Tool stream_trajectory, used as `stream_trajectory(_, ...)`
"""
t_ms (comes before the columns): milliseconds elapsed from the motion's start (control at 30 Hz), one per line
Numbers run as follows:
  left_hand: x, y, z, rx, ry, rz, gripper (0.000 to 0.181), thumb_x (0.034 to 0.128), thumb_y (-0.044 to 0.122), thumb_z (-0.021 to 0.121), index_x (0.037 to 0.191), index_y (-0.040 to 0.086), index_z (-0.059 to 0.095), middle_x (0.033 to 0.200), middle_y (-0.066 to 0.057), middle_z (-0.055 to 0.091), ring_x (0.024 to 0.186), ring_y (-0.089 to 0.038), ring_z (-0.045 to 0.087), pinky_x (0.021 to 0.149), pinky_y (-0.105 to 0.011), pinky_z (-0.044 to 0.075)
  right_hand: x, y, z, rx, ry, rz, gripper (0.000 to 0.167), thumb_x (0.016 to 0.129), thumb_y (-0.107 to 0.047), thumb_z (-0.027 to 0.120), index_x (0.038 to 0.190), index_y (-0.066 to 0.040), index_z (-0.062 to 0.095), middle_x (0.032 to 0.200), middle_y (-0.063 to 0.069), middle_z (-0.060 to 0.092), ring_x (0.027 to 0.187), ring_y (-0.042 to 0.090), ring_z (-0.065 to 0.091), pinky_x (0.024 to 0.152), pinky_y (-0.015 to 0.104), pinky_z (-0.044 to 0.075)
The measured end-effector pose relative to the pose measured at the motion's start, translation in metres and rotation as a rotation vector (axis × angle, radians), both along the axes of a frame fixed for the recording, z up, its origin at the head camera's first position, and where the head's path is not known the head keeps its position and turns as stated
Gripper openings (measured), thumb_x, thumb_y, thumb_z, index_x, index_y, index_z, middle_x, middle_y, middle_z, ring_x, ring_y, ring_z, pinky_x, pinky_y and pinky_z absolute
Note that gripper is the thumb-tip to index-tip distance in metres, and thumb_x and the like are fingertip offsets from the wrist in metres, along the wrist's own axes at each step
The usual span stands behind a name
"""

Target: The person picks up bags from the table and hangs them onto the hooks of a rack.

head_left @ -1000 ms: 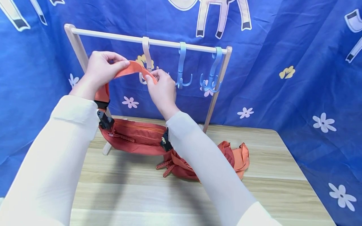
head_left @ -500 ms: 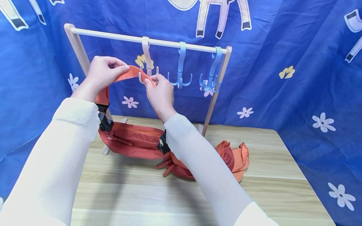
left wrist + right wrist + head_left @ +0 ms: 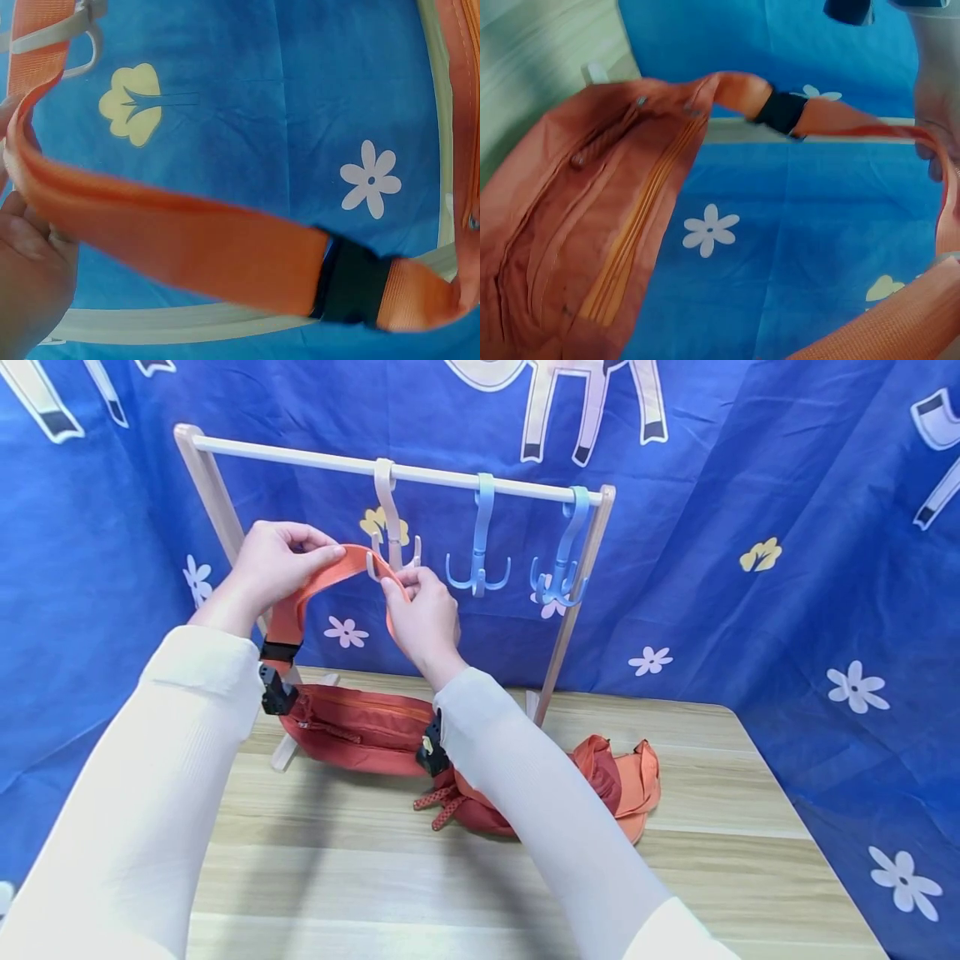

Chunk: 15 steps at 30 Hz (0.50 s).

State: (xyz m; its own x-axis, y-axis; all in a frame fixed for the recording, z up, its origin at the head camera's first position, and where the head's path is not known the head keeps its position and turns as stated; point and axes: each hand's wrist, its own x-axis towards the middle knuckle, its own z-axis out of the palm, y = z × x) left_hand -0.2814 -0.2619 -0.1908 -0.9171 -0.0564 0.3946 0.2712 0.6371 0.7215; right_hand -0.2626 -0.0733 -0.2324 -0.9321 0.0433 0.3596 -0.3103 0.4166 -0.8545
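Note:
An orange strap [image 3: 333, 572] is stretched between my two hands, level with the prongs of a beige hook [image 3: 388, 518]. One prong crosses in front of the strap. My left hand [image 3: 276, 564] pinches the strap left of the hook, and my right hand [image 3: 426, 614] pinches it just right of the prong. Below hangs the red waist bag [image 3: 367, 735], its zipper [image 3: 641, 217] visible in the right wrist view. A black buckle [image 3: 352, 279] joins the strap in the left wrist view. My right forearm hides the bag's right end.
The beige hook hangs from a rack's white rail [image 3: 300, 457], beside two blue hooks [image 3: 480, 535]. Another red and orange bag [image 3: 630, 785] lies on the wooden table [image 3: 360, 877], partly behind my right forearm. A blue patterned curtain [image 3: 712, 568] stands behind the rack.
Both hands have lowered the strap slightly. A prong of the beige hook, earlier behind the strap, now shows in front of it. The bag has swung a little.

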Motion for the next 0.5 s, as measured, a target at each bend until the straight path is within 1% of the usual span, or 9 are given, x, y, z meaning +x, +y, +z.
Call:
stream_trajectory(100,0.001,-0.001,-0.003,-0.012,0.028,-0.026,0.03,0.086,0.033,0.071,0.096,0.005,0.074,0.064,0.011,0.059,0.062,-0.008,0.05,0.051,-0.02,0.038,0.001,-0.001,-0.003,-0.008,-0.01,0.018,0.024,0.09,-0.04,0.065,0.107,-0.022,0.064,0.077,-0.01,0.058,0.07,0.007,0.055,0.06,0.025,0.043)
stream_trajectory(167,0.002,-0.001,-0.005,-0.033,0.031,-0.046,0.032,0.0866,0.032,0.071,0.098,0.002,0.073,0.065,0.012,0.06,0.064,-0.007,0.052,0.055,-0.02,0.038,0.002,-0.001,-0.005,-0.023,-0.003,0.031,0.027,0.089,-0.039,0.066,0.108,-0.021,0.063,0.077,-0.009,0.059,0.072,0.006,0.055,0.061,0.024,0.043)
stream_trajectory(233,0.003,-0.002,-0.007,-0.058,0.03,-0.061,0.035,0.0867,0.032,0.071,0.1,0.0,0.072,0.067,0.01,0.063,0.066,-0.006,0.054,0.059,-0.02,0.039,0.003,0.001,-0.006,-0.04,0.023,0.042,0.029,0.088,-0.038,0.068,0.109,-0.019,0.062,0.078,-0.008,0.059,0.073,0.006,0.055,0.062,0.023,0.044)
stream_trajectory(333,0.006,-0.005,-0.009,-0.069,0.005,-0.08,0.035,0.0866,0.035,0.07,0.101,0.004,0.072,0.071,0.007,0.065,0.07,-0.006,0.057,0.063,-0.022,0.04,0.004,0.004,-0.009,-0.065,0.068,0.057,0.032,0.086,-0.036,0.07,0.11,-0.016,0.061,0.079,-0.007,0.06,0.074,0.006,0.056,0.064,0.022,0.044)
stream_trajectory(400,0.008,-0.007,-0.011,-0.073,-0.004,-0.081,0.035,0.0861,0.037,0.07,0.102,0.005,0.072,0.073,0.006,0.066,0.072,-0.008,0.058,0.064,-0.022,0.04,0.005,0.006,-0.011,-0.07,0.081,0.07,0.034,0.087,-0.036,0.07,0.111,-0.015,0.06,0.08,-0.006,0.06,0.074,0.006,0.056,0.064,0.021,0.044)
stream_trajectory(500,0.01,-0.01,-0.015,-0.09,-0.016,-0.083,0.037,0.0861,0.038,0.07,0.104,0.006,0.072,0.074,0.006,0.066,0.073,-0.008,0.058,0.063,-0.022,0.04,0.006,0.011,-0.015,-0.082,0.068,0.09,0.035,0.087,-0.036,0.07,0.113,-0.016,0.059,0.081,-0.005,0.059,0.073,0.007,0.056,0.062,0.022,0.044)
